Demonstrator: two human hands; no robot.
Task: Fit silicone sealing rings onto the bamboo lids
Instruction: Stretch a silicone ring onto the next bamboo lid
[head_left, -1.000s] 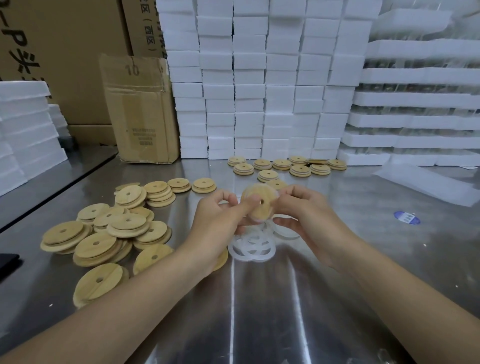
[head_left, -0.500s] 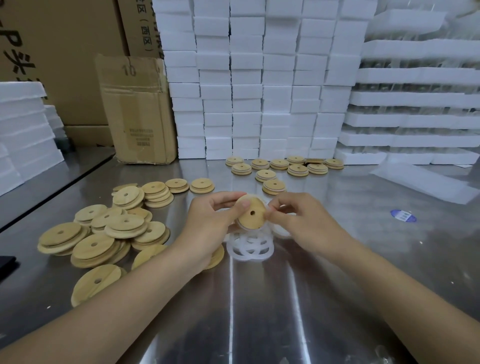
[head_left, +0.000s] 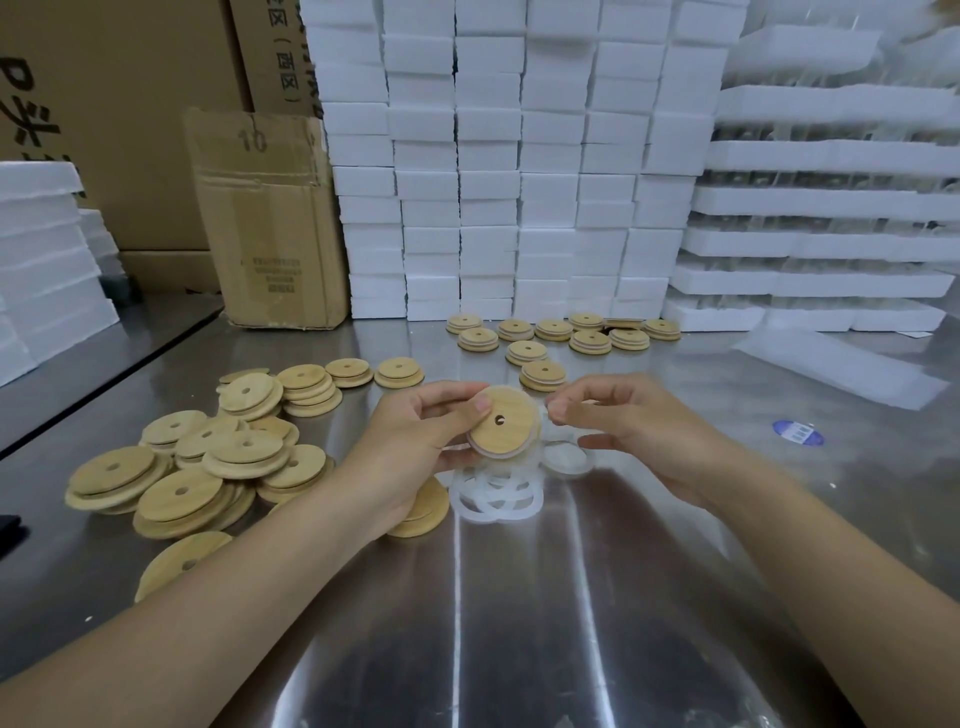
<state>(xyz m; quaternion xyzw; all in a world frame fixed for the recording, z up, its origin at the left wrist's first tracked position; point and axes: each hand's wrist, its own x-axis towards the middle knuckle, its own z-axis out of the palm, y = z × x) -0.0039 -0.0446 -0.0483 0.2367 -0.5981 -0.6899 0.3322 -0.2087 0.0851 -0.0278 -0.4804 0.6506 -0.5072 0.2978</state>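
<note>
Centrally, bamboo lid (head_left: 503, 422) between hands (head_left: 415, 439) (head_left: 641, 431), apparently ringed

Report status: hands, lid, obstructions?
Left hand grips bamboo lid, tilted, above table. Right hand at its rim, where a sealing ring shows; grip unclear. Loose rings lie beneath, nothing blocking.

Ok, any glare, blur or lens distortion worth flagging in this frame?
Head view: bright glare streaks run down the steel table; the right hand looks slightly motion-blurred; the white foam blocks bow from the wide-angle lens; the lid is sharp.
</note>
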